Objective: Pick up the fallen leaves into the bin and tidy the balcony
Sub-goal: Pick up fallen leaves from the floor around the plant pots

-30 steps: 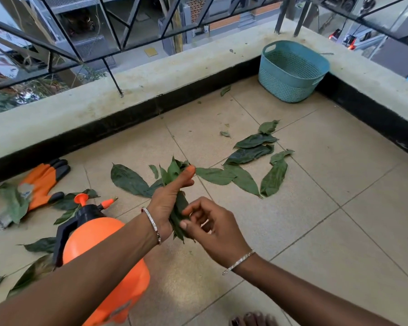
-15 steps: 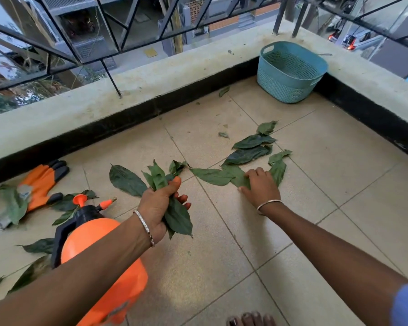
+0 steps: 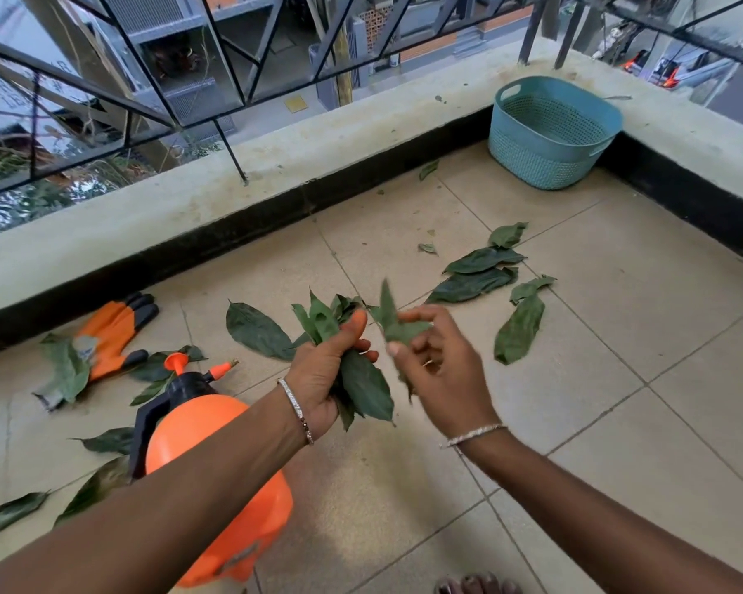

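Note:
My left hand point(image 3: 322, 370) grips a bunch of green leaves point(image 3: 363, 385) above the tiled floor. Close beside it, my right hand point(image 3: 440, 370) holds two freshly lifted leaves point(image 3: 393, 321), slightly blurred. Several fallen leaves point(image 3: 475, 285) lie on the tiles ahead to the right, one long leaf point(image 3: 519, 330) nearer me, and one big leaf point(image 3: 256, 332) just left of my hands. More leaves point(image 3: 104, 441) are scattered at the left. The teal bin point(image 3: 552, 132) stands empty-looking in the far right corner.
An orange pressure sprayer point(image 3: 215, 465) stands under my left forearm. An orange and black glove point(image 3: 112, 332) lies by the low wall point(image 3: 275, 173) at the left, partly under a leaf. A metal railing tops the wall. Toes point(image 3: 475, 587) show at the bottom edge.
My right hand reached out to the leaves on the floor, picked some up and came back beside the left hand's bunch. The left hand stayed about where it was.

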